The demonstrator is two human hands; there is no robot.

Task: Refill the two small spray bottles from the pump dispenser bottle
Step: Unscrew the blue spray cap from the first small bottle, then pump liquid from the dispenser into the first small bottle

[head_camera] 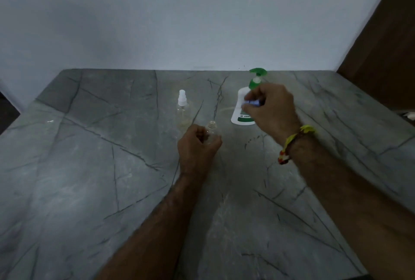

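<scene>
The left hand [198,145] wraps its grip around the open bottle [212,132], which stands uncapped near the middle of the bench [89,167], neck up. The right hand [272,109] pinches a small bluish-white piece, probably that bottle's spray cap [252,102], and holds it above the bench in front of the pump bottle [243,102]. The second bottle [182,109], capped in white, stands just beyond the left hand, apart from it.

The step in hand looks like setting the cap aside so filling can start. It is best laid close by on the bench, where it will not roll, with its dip tube kept off anything dirty. The left hand should keep the light bottle upright and steady, since an empty one tips easily. The bottle's neck is narrow, so the pump's spout needs to sit right over the mouth, and short, slow presses will limit spills.

The bench is grey stone with dark veins, lit dimly. A plain pale wall [202,21] runs behind it, and a brown panel [386,32] rises at the right edge. The right wrist wears a yellow and red thread band [289,142].
</scene>
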